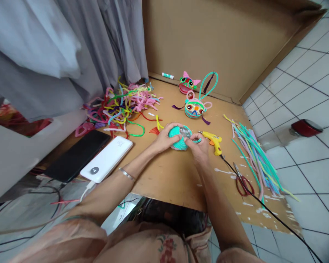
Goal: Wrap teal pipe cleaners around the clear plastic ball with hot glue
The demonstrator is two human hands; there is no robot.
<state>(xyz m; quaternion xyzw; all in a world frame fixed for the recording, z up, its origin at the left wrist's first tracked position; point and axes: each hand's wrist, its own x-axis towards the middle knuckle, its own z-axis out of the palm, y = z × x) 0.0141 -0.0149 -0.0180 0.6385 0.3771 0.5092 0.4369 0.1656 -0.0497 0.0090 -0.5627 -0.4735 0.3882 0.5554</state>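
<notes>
A rounded form wrapped in turquoise pipe cleaner (pixel 181 145) is at the middle of the table, with a bare greyish patch on its upper side. My left hand (pixel 164 139) is closed around its left side, thumb on top. At its right edge my right hand (pixel 199 149) pinches a turquoise pipe cleaner (pixel 197 140), fingertips against the bare patch. Just right of that hand lies a yellow hot glue gun (pixel 214 141), its nozzle pointing left. Beyond my hands sit two decorated animal heads, a near one with looped ears (pixel 194 109) and a far one with pink ears (pixel 186 84).
Loose colourful pipe cleaners (pixel 126 106) are heaped at the back left. Straight pipe cleaners (pixel 253 157) and red-handled scissors (pixel 244 184) lie right, crossed by the glue gun's black cord (pixel 263 211). A white power bank (pixel 106 159) and black phone-like slab (pixel 78 155) lie left. Cardboard (pixel 208 44) stands behind.
</notes>
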